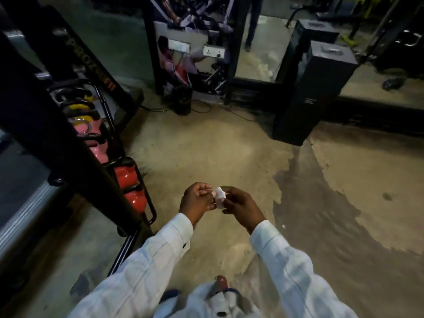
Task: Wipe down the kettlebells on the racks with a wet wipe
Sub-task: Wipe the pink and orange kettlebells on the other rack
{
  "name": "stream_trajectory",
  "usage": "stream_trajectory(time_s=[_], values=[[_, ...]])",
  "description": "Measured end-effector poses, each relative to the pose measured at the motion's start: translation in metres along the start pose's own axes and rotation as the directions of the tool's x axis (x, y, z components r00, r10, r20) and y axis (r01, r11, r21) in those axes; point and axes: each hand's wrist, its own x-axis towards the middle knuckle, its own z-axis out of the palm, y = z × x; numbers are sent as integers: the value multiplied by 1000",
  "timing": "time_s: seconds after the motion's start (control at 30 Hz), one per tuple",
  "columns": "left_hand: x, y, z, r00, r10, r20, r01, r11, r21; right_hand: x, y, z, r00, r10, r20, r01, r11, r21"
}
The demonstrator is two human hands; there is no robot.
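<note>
A small folded white wet wipe (219, 198) is held in front of me between both hands, over the floor. My left hand (197, 201) pinches its left edge with curled fingers. My right hand (241, 205) pinches its right side. To the left stands a slanted black rack (150, 204) with kettlebells in a row: red ones (125, 177) nearest, pink ones (97, 148) above them, yellow ones (79, 109) further up. A thick black machine beam hides part of each kettlebell. Both hands are well right of the rack.
A black gym machine frame (57, 143) crosses the left side. Mirrors (259, 44) line the far wall, with a tall black speaker (307, 92) standing before them. Cables and a dark bin (182, 99) lie near the wall sockets. Worn concrete floor (206, 145) stretches ahead.
</note>
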Motion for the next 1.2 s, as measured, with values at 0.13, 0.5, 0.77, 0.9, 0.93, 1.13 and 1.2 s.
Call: stream_trajectory(time_s=[0.13,0.5,0.77,0.9,0.93,1.13,1.2], values=[[55,37,1,988,32,-149,-41,997,-58,85,-32,-9,987,12,159,-5,999,-44],[183,103,-84,854,144,-500,-183,983,-30,287,-98,56,927,57,371,-66,998,13],[199,139,-152,579,297,-759,-183,955,234,398,-135,148,752,98,651,-40,994,-102],[203,162,-174,388,313,-867,-206,946,250,435,-149,206,578,116,808,82,977,-199],[204,165,-179,310,315,-897,-201,944,262,441,-153,219,521,122,845,120,969,-214],[197,169,-201,-130,299,-945,-1,953,302,442,-180,279,279,57,958,394,904,-169],[195,161,-214,-178,250,-952,20,968,250,431,-186,298,217,-5,976,484,869,-103]])
